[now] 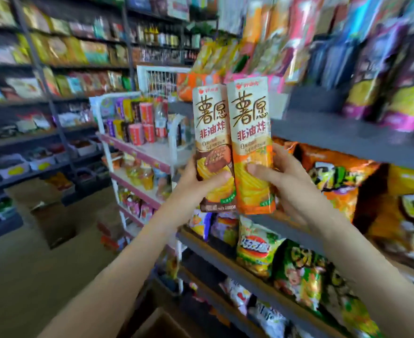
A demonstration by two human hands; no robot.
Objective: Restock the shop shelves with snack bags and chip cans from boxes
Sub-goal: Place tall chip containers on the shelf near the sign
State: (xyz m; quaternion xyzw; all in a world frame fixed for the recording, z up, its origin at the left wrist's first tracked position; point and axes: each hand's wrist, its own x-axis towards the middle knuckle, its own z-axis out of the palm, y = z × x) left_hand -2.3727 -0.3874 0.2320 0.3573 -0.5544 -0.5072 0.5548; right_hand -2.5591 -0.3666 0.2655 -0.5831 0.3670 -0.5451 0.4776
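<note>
While shelves look mostly full, left hand grips the brown chip box and right hand grips the orange chip box, both not shelved yet.

The dark grey shelf unit at the right has several boards. The upper board carries upright purple-and-yellow bags. The board below it holds orange snack bags, packed side by side. The lower board holds green and yellow snack bags, tightly packed. The white rack beyond has pink-edged shelves; its top shelf carries red cups and small boxes, blurred. Dark wall shelving at the left carries blurred packets. A cardboard box stands on the floor.
</note>
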